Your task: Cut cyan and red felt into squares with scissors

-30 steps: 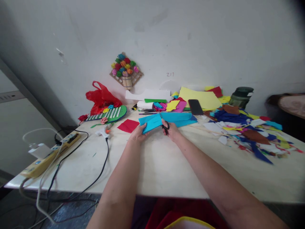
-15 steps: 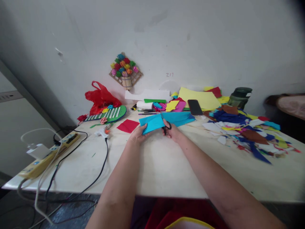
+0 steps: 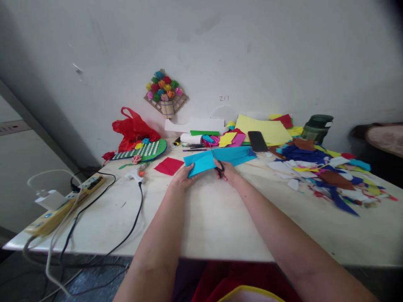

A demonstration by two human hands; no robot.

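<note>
A long strip of light blue paper [image 3: 200, 162] lies across the middle, raised at its left part. My left hand [image 3: 184, 176] pinches its left end, thumb on top. My right hand [image 3: 227, 173] holds black-handled scissors [image 3: 219, 169], whose blades point away from me at the strip. The right part of the strip reaches past the scissors toward the phone [image 3: 257, 141]. A red paper square [image 3: 169, 166] lies just left of my left hand.
A pile of colored scraps [image 3: 333, 172] covers the table's right. A green bottle [image 3: 316, 128] stands behind it. At left are a glue gun [image 3: 136, 174] with its cable, a power strip [image 3: 66, 207] and a red bag [image 3: 134, 130].
The scissor handles in my right hand have come closer together. The right part of the blue strip has shifted slightly. My left hand stays in place.
</note>
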